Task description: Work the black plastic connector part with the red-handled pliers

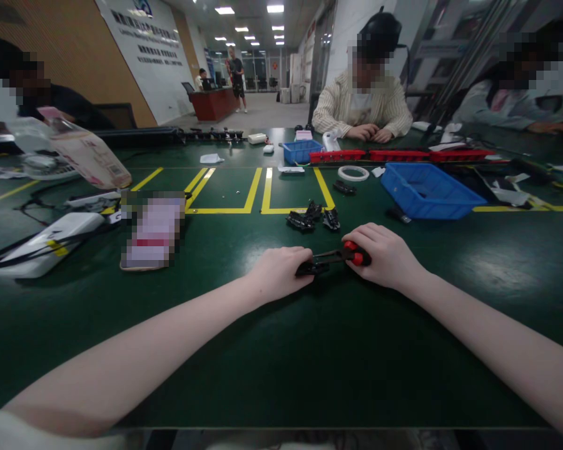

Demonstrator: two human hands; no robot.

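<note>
Red-and-black-handled pliers (351, 252) sit in my right hand (382, 255), whose fingers are wrapped round the grips. Their long jaws point left, towards my left hand (284, 273). That hand is closed on a small black part (315, 269), and the jaws lie over or against it; I cannot tell whether they grip it. Just beyond my hands, several similar black parts (300, 220) lie in a loose cluster on the green table (356, 369). One more black piece (344, 187) rests farther back.
A blue bin (429, 190) stands beyond my right hand, near a white tape roll (353, 174). To the left are a phone (154, 234), a white device with cables (51, 240) and a tilted bottle (87, 150). A person (363, 100) sits across the table.
</note>
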